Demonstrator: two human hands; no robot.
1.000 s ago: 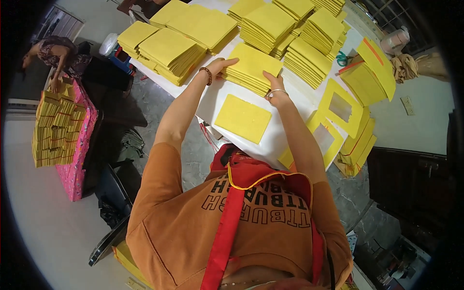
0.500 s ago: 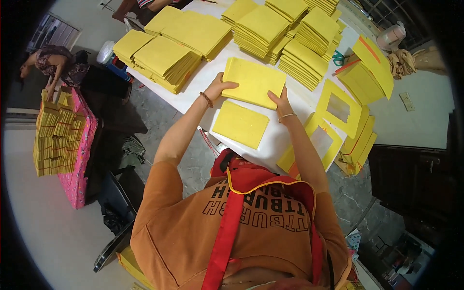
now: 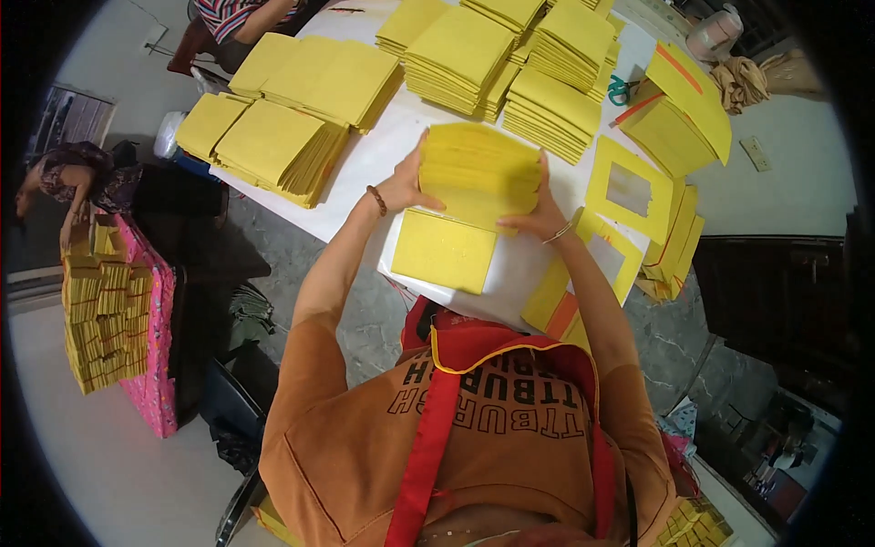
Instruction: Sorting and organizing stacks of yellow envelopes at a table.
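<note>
Between both hands is a stack of yellow envelopes [image 3: 478,173], tilted so that its layered edges show, slightly blurred. My left hand [image 3: 404,189] grips its left side, thumb along the near lower edge. On the opposite side my right hand [image 3: 540,217] holds it, thumb at the near lower corner. Just nearer to me a flat yellow envelope [image 3: 444,251] lies on the white-covered table [image 3: 365,178]; whether others lie under it I cannot tell.
Stacked yellow envelopes [image 3: 460,50] fill the far side, with another group [image 3: 273,141] at left. Teal scissors [image 3: 619,89] lie near yellow frames with cut-out windows [image 3: 629,187] at right. A person [image 3: 77,178] bends over bundled envelopes [image 3: 105,301] on a pink-covered surface.
The envelope stack has turned from lying flat in my hands to tilted, bringing its layered edges into sight. Both hands have shifted down its sides. The whole view has moved slightly.
</note>
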